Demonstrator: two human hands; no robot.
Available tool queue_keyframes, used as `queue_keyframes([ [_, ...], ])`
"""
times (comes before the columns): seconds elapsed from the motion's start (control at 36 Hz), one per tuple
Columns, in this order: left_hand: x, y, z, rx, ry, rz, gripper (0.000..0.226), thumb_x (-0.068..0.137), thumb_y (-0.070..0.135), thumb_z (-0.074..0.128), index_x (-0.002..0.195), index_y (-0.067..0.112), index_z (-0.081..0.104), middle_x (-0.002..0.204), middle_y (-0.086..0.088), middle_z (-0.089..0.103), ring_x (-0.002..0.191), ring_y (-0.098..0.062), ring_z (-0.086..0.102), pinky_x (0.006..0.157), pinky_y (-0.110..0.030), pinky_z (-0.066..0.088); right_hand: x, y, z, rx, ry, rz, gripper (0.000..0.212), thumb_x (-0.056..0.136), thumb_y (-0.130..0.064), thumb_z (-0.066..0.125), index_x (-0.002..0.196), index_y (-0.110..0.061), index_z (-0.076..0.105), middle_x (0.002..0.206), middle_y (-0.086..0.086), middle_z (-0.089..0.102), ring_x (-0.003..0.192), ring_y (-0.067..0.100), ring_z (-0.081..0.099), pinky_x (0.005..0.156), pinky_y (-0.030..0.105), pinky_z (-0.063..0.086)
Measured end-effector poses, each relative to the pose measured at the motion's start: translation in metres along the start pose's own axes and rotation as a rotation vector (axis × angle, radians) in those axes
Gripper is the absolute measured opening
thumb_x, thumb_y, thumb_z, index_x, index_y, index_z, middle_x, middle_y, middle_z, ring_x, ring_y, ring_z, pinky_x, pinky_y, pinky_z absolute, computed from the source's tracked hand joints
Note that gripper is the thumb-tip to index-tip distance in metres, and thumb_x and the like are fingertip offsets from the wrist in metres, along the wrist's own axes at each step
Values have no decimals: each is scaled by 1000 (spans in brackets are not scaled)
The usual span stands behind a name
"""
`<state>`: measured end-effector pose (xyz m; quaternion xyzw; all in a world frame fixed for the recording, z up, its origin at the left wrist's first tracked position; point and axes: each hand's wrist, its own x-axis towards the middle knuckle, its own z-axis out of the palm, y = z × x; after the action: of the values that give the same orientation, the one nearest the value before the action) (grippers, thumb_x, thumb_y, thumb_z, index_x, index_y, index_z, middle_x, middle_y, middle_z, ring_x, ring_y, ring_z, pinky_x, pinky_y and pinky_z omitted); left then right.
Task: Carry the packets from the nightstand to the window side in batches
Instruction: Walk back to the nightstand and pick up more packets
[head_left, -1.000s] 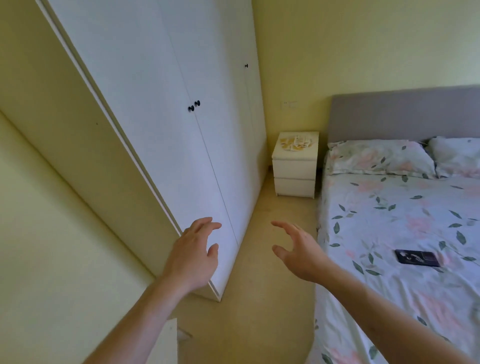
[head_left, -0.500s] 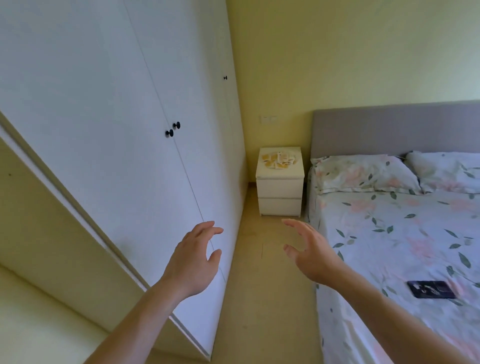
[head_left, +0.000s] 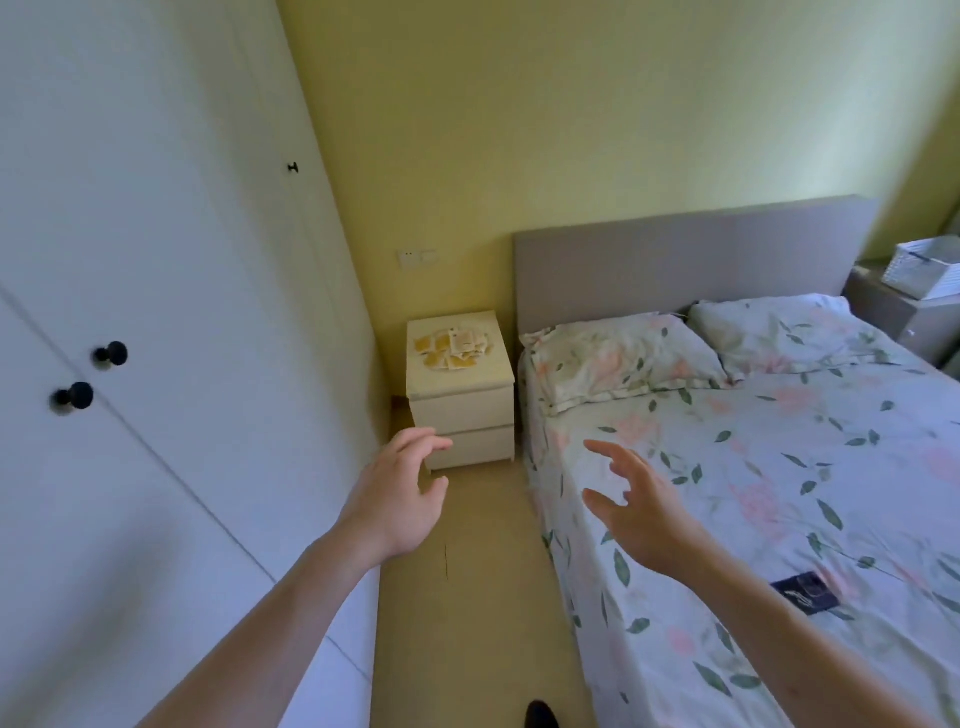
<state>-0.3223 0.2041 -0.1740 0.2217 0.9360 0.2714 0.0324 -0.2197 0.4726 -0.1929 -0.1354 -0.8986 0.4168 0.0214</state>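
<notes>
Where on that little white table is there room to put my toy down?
The nightstand top is bare along its front edge, nearest the drawers. The back half is crowded with the pile of packets. The bed beside it has lots of open sheet below the pillows.

1. One white nightstand (head_left: 460, 387) stands in the far corner, left of the bed, with two drawer fronts.
2. One heap of packets (head_left: 451, 352) lies on its top; they overlap and are too small to count singly.
3. One bed (head_left: 753, 467) fills the right side, with one grey headboard (head_left: 680, 260).
4. Two floral pillows (head_left: 623, 358) lie side by side at the far end.
5. One dark flat object (head_left: 804, 593) lies near on the bed.
6. Three black knobs (head_left: 111, 354) show on the wardrobe (head_left: 156, 260) at left.
7. One white basket (head_left: 924, 267) sits far right.
8. Two bare hands: left hand (head_left: 397, 499), right hand (head_left: 641, 506).
</notes>
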Motion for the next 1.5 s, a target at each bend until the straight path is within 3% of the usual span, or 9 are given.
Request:
queue_keyframes([
  [0.17, 99, -26, 8, -20, -1, -70, 35, 98, 25, 57, 132, 34, 55, 146, 20, 41, 135, -5, 42, 108, -20, 32, 110, 2, -5, -51, -53, 13, 57, 98, -32, 61, 149, -40, 38, 153, -9, 41, 140, 15, 42, 113, 41, 43],
  [0.31, 167, -54, -4, -26, 47, -133, 35, 97, 23, 58, 130, 34, 57, 143, 19, 46, 134, -6, 45, 111, -27, 37, 210, -16, -5, -67, -100, -34, 57, 99, -31, 60, 151, -38, 37, 154, -6, 41, 140, 17, 43, 111, 36, 42],
  [0.53, 247, -105, -16, -100, 135, -250, 34, 96, 18, 60, 126, 34, 60, 139, 20, 50, 131, -4, 47, 107, -21, 35, 321, -37, 22, -80, -198, -83, 58, 99, -37, 59, 151, -41, 34, 154, -13, 40, 140, 10, 40, 109, 30, 39],
  [0.72, 341, -160, -11, -158, 139, -267, 34, 96, 17, 61, 125, 34, 60, 138, 19, 51, 131, -5, 48, 110, -25, 38, 424, -40, 48, -105, -238, -59, 54, 101, -31, 56, 151, -39, 36, 153, -14, 38, 139, 8, 39, 94, 15, 35],
  [0.86, 409, -196, -10, -188, 100, -289, 34, 96, 18, 61, 124, 35, 60, 136, 20, 52, 127, -5, 50, 108, -25, 41, 490, -42, 65, -72, -245, 5, 56, 99, -32, 59, 149, -44, 36, 152, -17, 38, 141, 7, 37, 112, 27, 38],
  [0.94, 457, -215, -9, -187, 68, -257, 34, 96, 19, 61, 126, 34, 60, 137, 19, 51, 128, -6, 50, 108, -25, 40, 528, -43, 69, -61, -222, 39, 56, 98, -33, 60, 147, -45, 37, 149, -15, 40, 139, 10, 39, 111, 34, 42],
  [1.25, 617, -256, 21, -190, -101, -285, 31, 95, 26, 63, 124, 38, 59, 128, 25, 51, 120, -2, 50, 96, -18, 37, 668, -18, 72, -72, -214, 157, 56, 97, -29, 61, 148, -39, 40, 148, -13, 44, 138, 12, 43, 110, 34, 44],
  [1.31, 643, -265, 29, -188, -120, -326, 32, 95, 25, 63, 125, 37, 59, 128, 23, 51, 122, -4, 50, 97, -20, 38, 700, -13, 76, -70, -236, 172, 56, 98, -32, 61, 148, -40, 38, 138, -17, 42, 135, 14, 46, 104, 33, 48],
  [1.5, 720, -292, 54, -225, -124, -518, 35, 94, 23, 63, 127, 33, 60, 133, 13, 56, 122, -5, 51, 97, -21, 39, 822, 13, 89, -94, -347, 176, 58, 97, -33, 62, 149, -37, 39, 152, -7, 43, 138, 13, 43, 111, 32, 40],
])
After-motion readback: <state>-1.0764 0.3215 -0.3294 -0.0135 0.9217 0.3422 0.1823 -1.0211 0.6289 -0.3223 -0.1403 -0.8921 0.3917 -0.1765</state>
